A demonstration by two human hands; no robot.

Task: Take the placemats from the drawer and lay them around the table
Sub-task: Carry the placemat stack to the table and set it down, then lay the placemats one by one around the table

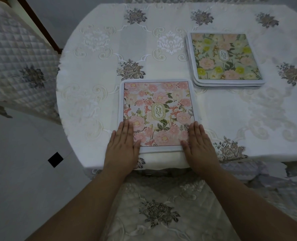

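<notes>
Pink floral placemat (157, 113) lay flat at the table's (231, 119) near edge, left hand (122, 145) and right hand (199, 145) both pressed flat with straight fingers on its two near corners, while a stack of placemats (225, 60) sat beyond it to the right, well apart from both hands.

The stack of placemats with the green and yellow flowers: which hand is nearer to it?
Right. The right hand lies flat on the pink placemat's near right corner, below the stack; the left hand is on its left corner, farther off.
</notes>
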